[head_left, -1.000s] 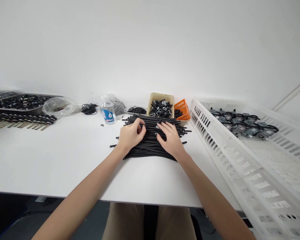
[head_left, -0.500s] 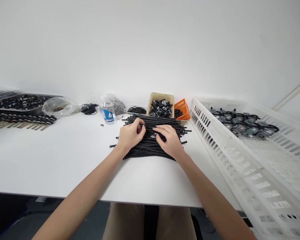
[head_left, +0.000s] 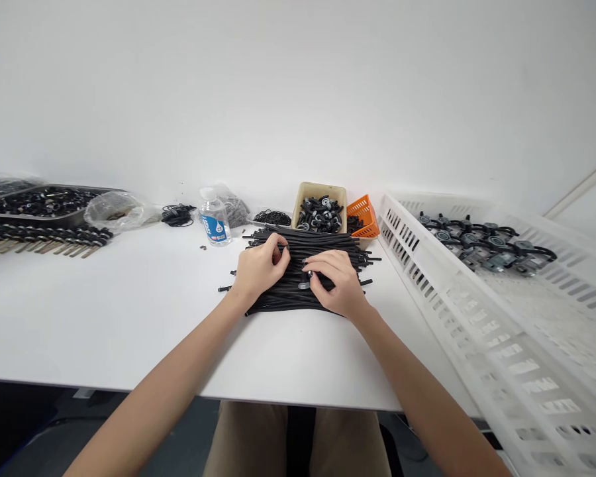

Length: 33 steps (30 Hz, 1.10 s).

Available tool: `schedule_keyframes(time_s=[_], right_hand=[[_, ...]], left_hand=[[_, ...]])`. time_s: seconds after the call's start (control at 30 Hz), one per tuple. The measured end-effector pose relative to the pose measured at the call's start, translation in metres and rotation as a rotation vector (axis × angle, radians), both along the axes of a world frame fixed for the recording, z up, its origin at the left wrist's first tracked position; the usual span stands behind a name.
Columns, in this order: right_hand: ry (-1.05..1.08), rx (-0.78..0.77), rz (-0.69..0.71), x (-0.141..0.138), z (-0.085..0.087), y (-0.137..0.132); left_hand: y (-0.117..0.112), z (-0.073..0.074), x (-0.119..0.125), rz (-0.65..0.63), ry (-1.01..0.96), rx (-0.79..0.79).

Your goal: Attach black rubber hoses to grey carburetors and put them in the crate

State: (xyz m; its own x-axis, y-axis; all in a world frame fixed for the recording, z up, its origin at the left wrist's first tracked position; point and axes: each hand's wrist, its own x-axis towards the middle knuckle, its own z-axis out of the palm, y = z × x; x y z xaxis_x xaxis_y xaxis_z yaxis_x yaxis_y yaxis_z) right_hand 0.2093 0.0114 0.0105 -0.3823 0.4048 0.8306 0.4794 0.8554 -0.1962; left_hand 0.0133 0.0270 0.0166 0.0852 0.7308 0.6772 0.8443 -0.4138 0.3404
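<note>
A pile of thin black rods (head_left: 298, 252) lies across the middle of the white table (head_left: 129, 318). My left hand (head_left: 258, 271) rests on the pile's left part, its fingers curled and pinching one rod near the top. My right hand (head_left: 335, 281) sits on the right part, fingers bent around a small grey and black fitting (head_left: 305, 281) held against the rods. Behind the pile stand a beige bin of grey and black fittings (head_left: 320, 213) and a small orange basket (head_left: 363, 217).
A long white slotted crate (head_left: 477, 311) with a row of grey assembled parts (head_left: 481, 248) fills the right side. A water bottle (head_left: 213, 222), black rings (head_left: 177, 215), plastic bags (head_left: 116, 211), a dark tray (head_left: 40, 202) and a row of parts (head_left: 40, 240) line the back left.
My right hand has curled and drawn back toward me over the rods, closing on a small fitting. My left hand has stayed in place.
</note>
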Motion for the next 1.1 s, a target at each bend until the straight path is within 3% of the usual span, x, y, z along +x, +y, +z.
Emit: schedule_keyframes(time_s=[0.73, 1.1], right_hand=[[0.15, -0.022, 0.085, -0.004, 0.0, -0.006], [-0.107, -0.205, 0.26, -0.012, -0.008, -0.009]], left_hand=[[0.0, 0.0, 0.0, -0.001, 0.007, 0.003], [0.0, -0.001, 0.001, -0.007, 0.003, 0.007]])
